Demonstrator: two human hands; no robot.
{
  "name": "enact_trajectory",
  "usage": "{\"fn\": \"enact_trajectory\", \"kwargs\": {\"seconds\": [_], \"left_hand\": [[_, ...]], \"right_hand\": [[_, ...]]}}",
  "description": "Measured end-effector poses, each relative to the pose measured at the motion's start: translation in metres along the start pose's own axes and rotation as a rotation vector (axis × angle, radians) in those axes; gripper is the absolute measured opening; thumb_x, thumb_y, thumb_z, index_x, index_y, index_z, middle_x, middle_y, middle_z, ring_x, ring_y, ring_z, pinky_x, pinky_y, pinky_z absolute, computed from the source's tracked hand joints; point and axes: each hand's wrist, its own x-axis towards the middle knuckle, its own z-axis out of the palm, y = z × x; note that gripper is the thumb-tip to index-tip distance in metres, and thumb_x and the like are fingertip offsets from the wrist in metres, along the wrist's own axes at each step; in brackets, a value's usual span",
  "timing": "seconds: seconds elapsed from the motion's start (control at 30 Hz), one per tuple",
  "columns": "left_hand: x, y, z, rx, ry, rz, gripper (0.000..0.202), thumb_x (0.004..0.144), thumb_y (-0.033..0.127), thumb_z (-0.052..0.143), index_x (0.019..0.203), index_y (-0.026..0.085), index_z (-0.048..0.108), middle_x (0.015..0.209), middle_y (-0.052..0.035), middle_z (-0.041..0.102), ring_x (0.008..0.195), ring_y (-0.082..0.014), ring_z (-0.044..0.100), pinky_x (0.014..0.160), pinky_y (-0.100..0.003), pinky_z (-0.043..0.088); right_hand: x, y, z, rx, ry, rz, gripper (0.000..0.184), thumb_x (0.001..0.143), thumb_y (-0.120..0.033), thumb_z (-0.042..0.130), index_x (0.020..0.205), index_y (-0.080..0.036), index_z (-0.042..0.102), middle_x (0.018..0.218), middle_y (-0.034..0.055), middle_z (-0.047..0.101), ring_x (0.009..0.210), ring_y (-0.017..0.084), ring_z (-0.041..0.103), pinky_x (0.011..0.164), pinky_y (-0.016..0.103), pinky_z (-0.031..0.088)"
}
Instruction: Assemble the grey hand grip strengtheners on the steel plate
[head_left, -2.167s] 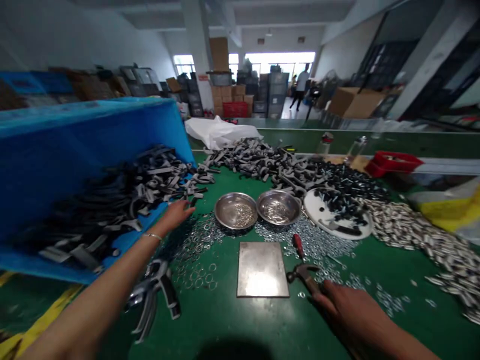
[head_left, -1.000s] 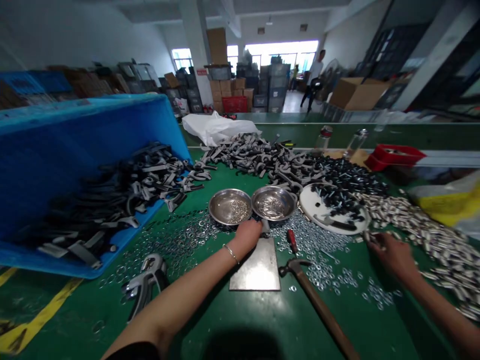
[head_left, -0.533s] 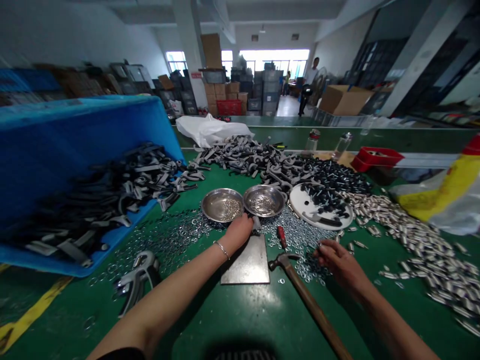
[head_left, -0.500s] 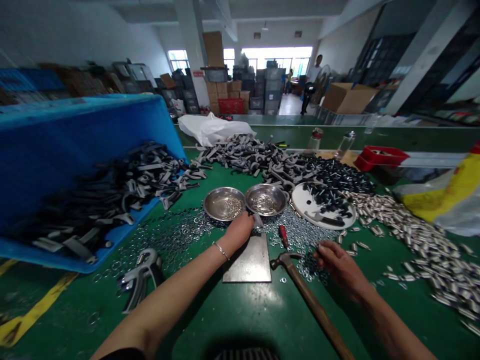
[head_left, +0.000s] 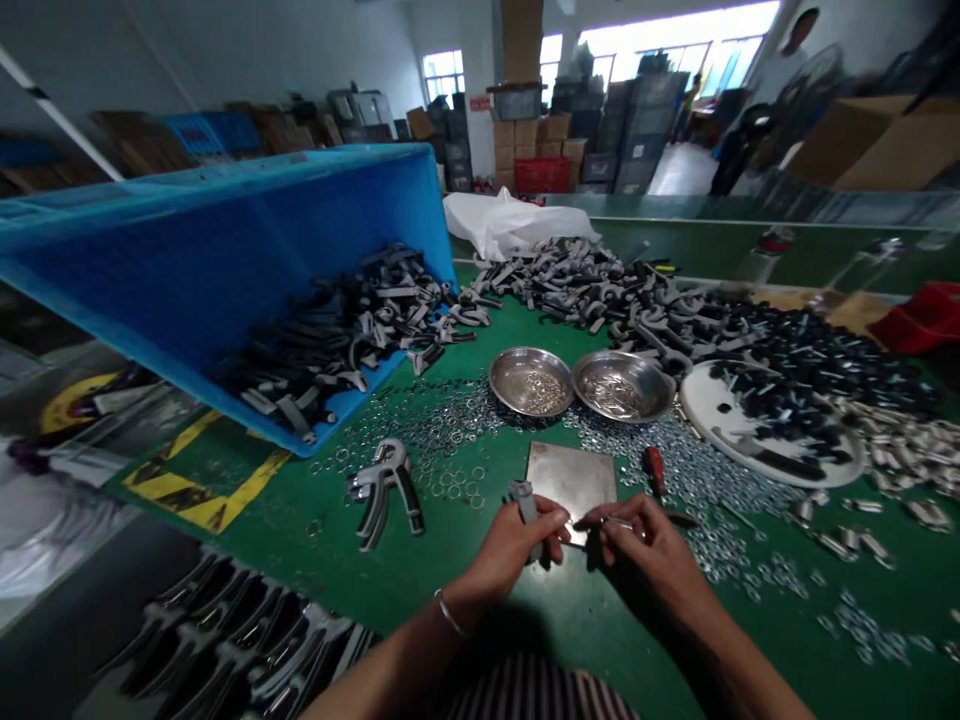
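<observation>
Above the front edge of a flat metal plate (head_left: pixel 574 475), my two hands are close together. My left hand (head_left: pixel 517 545) is closed around a grey clamp handle (head_left: pixel 526 503) that sticks up from the fist. Opposite it, my right hand (head_left: pixel 649 545) has its fingertips pinched together; a small shiny bit shows there, too small to name. On the table to the left lies a grey and black spring clamp (head_left: pixel 386 490). Behind the plate are two steel bowls, the left bowl (head_left: pixel 517 390) and the right bowl (head_left: pixel 645 400), with small metal parts inside.
A blue crate (head_left: pixel 300 200) of grey and black handles lies at left. Loose washers (head_left: pixel 450 425) spread around the bowls. A red-handled tool (head_left: pixel 654 468) is right of the plate. A white plate (head_left: pixel 697 395) bears black-headed screws. Metal cylinders (head_left: pixel 900 440) lie at far right.
The view has swung left and down. My left hand has come back from the bowls to the plate's front edge; my right hand has moved in from the washers to meet it.
</observation>
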Motion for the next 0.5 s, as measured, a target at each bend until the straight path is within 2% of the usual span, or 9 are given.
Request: {"fn": "enact_trajectory", "kwargs": {"seconds": [0.07,0.17,0.3,0.4,0.5], "left_hand": [[-0.003,-0.002,-0.003,-0.012,0.01,-0.005,0.035,0.081,0.041,0.074,0.093,0.009,0.065,0.081,-0.0077,0.071,0.056,-0.0104,0.061,0.056,-0.022,0.045],[-0.007,-0.002,-0.005,-0.026,-0.007,-0.046,0.041,0.076,0.043,0.077,0.097,0.009,0.065,0.085,-0.0105,0.072,0.06,-0.0134,0.064,0.059,-0.025,0.048],[-0.011,-0.004,-0.001,-0.015,-0.01,-0.095,0.045,0.074,0.047,0.078,0.095,0.009,0.066,0.076,-0.0075,0.07,0.058,-0.0134,0.062,0.058,-0.025,0.047],[-0.012,-0.007,0.002,0.047,0.023,-0.09,0.044,0.074,0.047,0.078,0.094,0.01,0.068,0.065,-0.0015,0.064,0.054,-0.0101,0.056,0.054,-0.022,0.044],[-0.012,-0.01,0.006,0.082,0.045,-0.089,0.042,0.074,0.046,0.078,0.093,0.01,0.069,0.064,0.0001,0.061,0.054,-0.0086,0.054,0.054,-0.021,0.041]], "right_hand": [[-0.001,-0.001,0.004,-0.127,-0.086,0.026,0.024,0.088,-0.042,0.069,0.088,-0.022,0.055,0.085,-0.0003,0.067,0.061,0.013,0.06,0.063,0.029,0.044],[-0.004,0.0,0.005,-0.198,-0.193,0.145,0.031,0.088,-0.049,0.067,0.094,-0.02,0.058,0.069,-0.0032,0.062,0.049,0.01,0.051,0.052,0.026,0.036],[-0.01,0.005,0.002,-0.198,-0.141,0.193,0.036,0.091,-0.055,0.06,0.093,-0.019,0.059,0.058,-0.0071,0.049,0.047,0.009,0.04,0.05,0.025,0.025],[-0.015,0.002,0.005,-0.234,-0.129,0.192,0.037,0.092,-0.056,0.057,0.094,-0.02,0.061,0.059,-0.0054,0.051,0.053,0.011,0.044,0.053,0.026,0.029],[-0.018,-0.005,0.009,-0.255,-0.121,0.148,0.036,0.088,-0.056,0.062,0.095,-0.021,0.061,0.063,-0.0039,0.057,0.059,0.014,0.051,0.06,0.027,0.036]]}}
